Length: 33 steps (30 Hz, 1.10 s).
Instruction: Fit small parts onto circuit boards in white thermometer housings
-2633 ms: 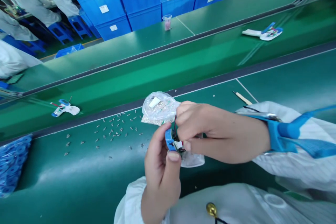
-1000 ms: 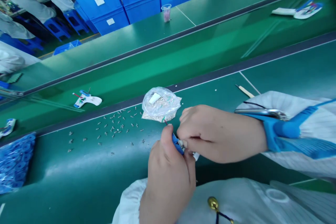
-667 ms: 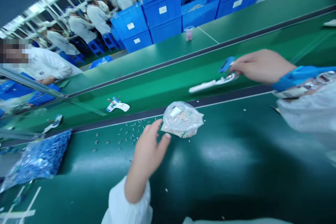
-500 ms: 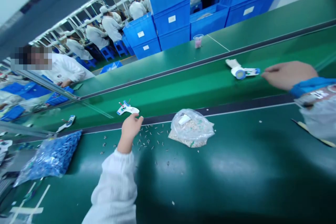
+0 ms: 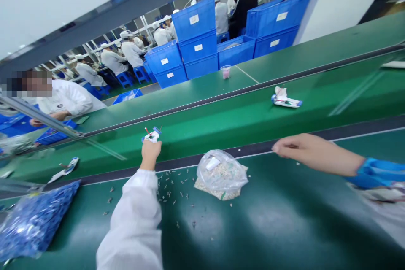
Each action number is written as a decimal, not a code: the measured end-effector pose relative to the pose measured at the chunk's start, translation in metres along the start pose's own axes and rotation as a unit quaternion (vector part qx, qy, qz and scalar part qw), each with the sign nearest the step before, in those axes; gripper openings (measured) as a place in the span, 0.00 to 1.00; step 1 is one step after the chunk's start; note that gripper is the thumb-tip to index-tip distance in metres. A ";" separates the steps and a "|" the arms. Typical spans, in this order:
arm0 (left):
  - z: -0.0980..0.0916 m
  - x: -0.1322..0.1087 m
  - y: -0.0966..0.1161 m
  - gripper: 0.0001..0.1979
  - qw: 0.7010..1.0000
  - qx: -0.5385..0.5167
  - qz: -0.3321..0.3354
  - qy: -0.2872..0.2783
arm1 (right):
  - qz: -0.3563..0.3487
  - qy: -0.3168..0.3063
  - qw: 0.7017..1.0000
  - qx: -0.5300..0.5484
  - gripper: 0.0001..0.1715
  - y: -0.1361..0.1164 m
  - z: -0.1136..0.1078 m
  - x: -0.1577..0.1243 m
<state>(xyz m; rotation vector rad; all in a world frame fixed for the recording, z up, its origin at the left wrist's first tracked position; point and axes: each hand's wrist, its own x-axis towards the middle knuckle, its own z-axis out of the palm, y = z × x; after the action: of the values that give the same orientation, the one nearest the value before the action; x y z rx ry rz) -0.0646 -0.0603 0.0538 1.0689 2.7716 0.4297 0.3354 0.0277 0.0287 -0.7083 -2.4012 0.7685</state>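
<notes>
Head view, tilted, across a near green belt [image 5: 284, 223] and a brighter middle green belt [image 5: 202, 135]. We count two hands of the person's own, well apart. Left hand [image 5: 150, 155] reaches over the dark rail, fingers curled against the underside of a small white-and-blue device [image 5: 152, 136] on the middle belt. It touches the device, but we cannot tell whether it grips it. Right hand [image 5: 316, 154] lies stretched out, open and empty, above the near belt, just short of the rail. A second white-and-blue device [image 5: 286, 101] sits on the middle belt, well away from the right hand — a third white piece [image 5: 65, 165] lies farther left, too small to make out.

On the near belt: one clear plastic bag [image 5: 221, 173] of small metal parts, loose metal parts [image 5: 169, 190] too many to count, one blue bag [image 5: 34, 219]. Beyond: one plastic cup [image 5: 225, 72], eight blue crates [image 5: 196, 46], a co-worker's white sleeve [image 5: 66, 97].

Earlier both hands were closed on a device above the clear bag — now nothing is held between them, and the arms are spread wide
</notes>
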 end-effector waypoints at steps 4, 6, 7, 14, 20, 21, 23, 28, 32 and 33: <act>-0.022 -0.063 0.007 0.22 0.990 -0.059 0.131 0.010 | 0.256 -0.053 0.889 0.375 0.09 -0.049 0.020 0.021; -0.028 -0.105 0.008 0.25 0.971 -0.088 0.221 -0.004 | 0.254 -0.056 0.854 0.451 0.20 -0.070 0.037 0.032; -0.030 -0.124 0.009 0.24 0.960 -0.099 0.263 -0.016 | 0.248 -0.060 0.839 0.480 0.27 -0.080 0.045 0.036; -0.034 -0.187 0.019 0.13 0.819 -0.077 0.567 0.053 | 0.110 -0.172 0.684 0.701 0.43 -0.117 0.061 0.034; -0.024 -0.192 0.014 0.22 0.802 -0.189 0.566 0.029 | 0.011 -0.173 0.748 0.640 0.33 -0.120 0.038 0.020; -0.018 -0.194 0.013 0.25 0.809 -0.283 0.514 0.039 | -0.012 -0.153 0.779 0.608 0.33 -0.121 0.033 0.018; -0.004 -0.202 0.015 0.28 0.767 -0.552 0.327 0.024 | -0.083 -0.088 0.853 0.507 0.29 -0.124 0.022 0.015; 0.017 -0.232 0.041 0.18 0.674 -0.682 0.058 -0.279 | -0.270 0.025 0.930 0.249 0.20 -0.139 0.008 0.006; 0.014 -0.245 0.050 0.17 0.618 -0.671 0.004 -0.411 | -0.271 -0.032 0.947 0.170 0.18 -0.148 0.009 -0.003; 0.014 -0.245 0.049 0.17 0.608 -0.671 -0.005 -0.424 | -0.269 -0.032 0.950 0.155 0.18 -0.149 0.009 -0.005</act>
<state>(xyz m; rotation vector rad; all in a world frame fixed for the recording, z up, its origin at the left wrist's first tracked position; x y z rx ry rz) 0.1503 -0.1878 0.0629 0.5071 0.9811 1.2475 0.2868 -0.0835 0.1153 0.1033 -2.2872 0.9019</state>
